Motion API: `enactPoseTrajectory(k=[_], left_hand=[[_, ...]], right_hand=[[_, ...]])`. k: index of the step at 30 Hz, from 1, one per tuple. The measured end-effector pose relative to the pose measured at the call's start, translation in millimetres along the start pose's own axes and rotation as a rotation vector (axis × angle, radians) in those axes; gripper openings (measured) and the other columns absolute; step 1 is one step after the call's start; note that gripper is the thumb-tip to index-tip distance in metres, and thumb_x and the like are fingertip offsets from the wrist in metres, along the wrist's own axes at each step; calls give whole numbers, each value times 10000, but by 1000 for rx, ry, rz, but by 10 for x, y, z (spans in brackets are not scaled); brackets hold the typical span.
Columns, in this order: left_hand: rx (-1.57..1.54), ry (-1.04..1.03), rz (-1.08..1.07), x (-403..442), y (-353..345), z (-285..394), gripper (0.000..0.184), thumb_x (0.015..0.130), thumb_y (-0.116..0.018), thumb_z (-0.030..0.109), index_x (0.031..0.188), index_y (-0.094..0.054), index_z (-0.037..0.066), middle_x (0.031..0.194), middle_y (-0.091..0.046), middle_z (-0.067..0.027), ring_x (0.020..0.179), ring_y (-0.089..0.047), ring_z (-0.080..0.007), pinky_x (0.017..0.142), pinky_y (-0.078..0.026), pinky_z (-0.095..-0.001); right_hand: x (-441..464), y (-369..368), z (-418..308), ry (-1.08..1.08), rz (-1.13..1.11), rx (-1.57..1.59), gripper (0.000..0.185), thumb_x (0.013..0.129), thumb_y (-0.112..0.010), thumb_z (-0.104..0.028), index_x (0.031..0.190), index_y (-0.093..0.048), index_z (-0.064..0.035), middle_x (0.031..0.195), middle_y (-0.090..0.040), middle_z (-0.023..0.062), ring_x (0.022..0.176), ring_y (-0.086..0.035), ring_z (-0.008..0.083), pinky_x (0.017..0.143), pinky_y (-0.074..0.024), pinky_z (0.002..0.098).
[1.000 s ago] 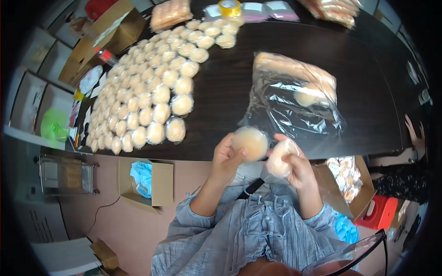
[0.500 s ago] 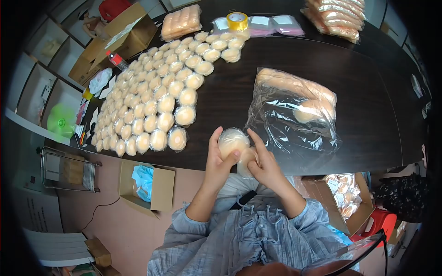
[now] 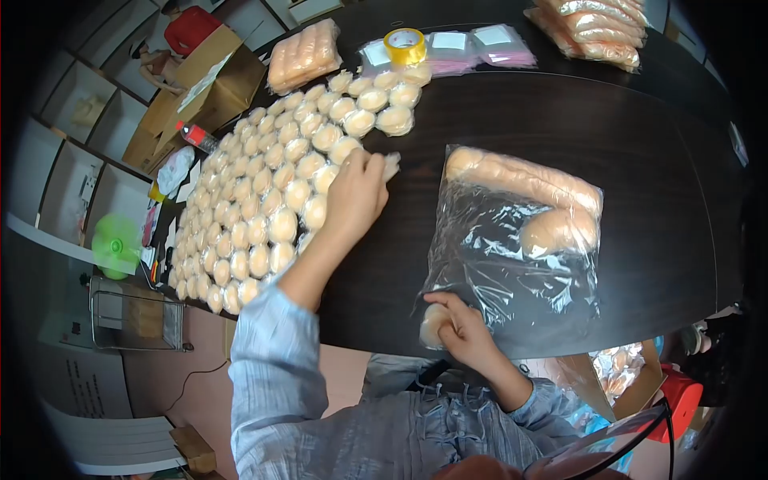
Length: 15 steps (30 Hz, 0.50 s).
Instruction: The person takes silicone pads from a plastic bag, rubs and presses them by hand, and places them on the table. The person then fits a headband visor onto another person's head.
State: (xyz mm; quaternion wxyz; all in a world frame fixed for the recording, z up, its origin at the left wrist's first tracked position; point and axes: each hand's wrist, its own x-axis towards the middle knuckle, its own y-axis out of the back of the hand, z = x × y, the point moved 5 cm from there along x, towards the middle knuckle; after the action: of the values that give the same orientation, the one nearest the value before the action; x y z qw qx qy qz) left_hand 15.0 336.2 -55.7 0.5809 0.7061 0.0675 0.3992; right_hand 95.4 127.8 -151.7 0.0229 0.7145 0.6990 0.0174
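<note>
Lying beyond wrapped discs (image 3: 297,194), yellow tape (image 3: 406,54)

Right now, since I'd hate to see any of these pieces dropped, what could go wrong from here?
The right hand holds a beige round piece at the near edge of the table; a loosened grip could let it fall off.
The left hand is right at the rows of wrapped rounds, so it might nudge some out of line.
The clear bag lies close to the right hand, and its loose plastic could snag.
</note>
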Motion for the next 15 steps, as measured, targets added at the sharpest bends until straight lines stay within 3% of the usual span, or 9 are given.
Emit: enactPoseTrajectory(k=[2, 4, 9, 14, 15], left_hand=[[175, -25, -19, 221, -518, -220, 221, 715, -580, 38, 922, -501, 44, 890, -477, -127, 752, -532, -320, 623, -459, -365], [412, -135, 109, 363, -832, -344, 176, 735, -558, 58, 897, -489, 43, 883, -477, -142, 750, -543, -334, 617, -467, -397], [263, 32, -147, 458, -1098, -587, 132, 760, -526, 74, 880, -483, 36, 862, -507, -157, 705, -551, -356, 600, -468, -430], [147, -3, -191, 323, -1074, -587, 172, 728, -518, 44, 889, -463, 19, 824, -537, -190, 667, -547, -398, 603, -459, -450], [194, 68, -183, 311, -1112, -601, 109, 805, -468, 105, 868, -496, 21, 754, -573, -159, 597, -563, -371, 571, -467, -448]], right_hand=[[-1, 23, -5, -12, -15, 23, 479, 715, -482, 27, 1188, -485, -48, 731, -565, 83, 508, -457, 168, 491, -382, 262], [11, 42, -10, -19, -28, 45, 461, 712, -480, 33, 1164, -502, -50, 739, -570, 83, 515, -463, 170, 498, -391, 269], [18, 47, -26, 57, -25, 18, 469, 699, -479, 40, 1160, -507, -46, 754, -580, 81, 521, -472, 175, 505, -405, 274], [38, -6, -11, 263, 70, 13, 474, 692, -475, 47, 1160, -501, -26, 779, -585, 87, 529, -472, 174, 520, -416, 275], [40, -7, -17, 207, 31, 20, 475, 687, -473, 50, 1156, -503, -18, 825, -595, 94, 554, -495, 180, 534, -422, 272]])
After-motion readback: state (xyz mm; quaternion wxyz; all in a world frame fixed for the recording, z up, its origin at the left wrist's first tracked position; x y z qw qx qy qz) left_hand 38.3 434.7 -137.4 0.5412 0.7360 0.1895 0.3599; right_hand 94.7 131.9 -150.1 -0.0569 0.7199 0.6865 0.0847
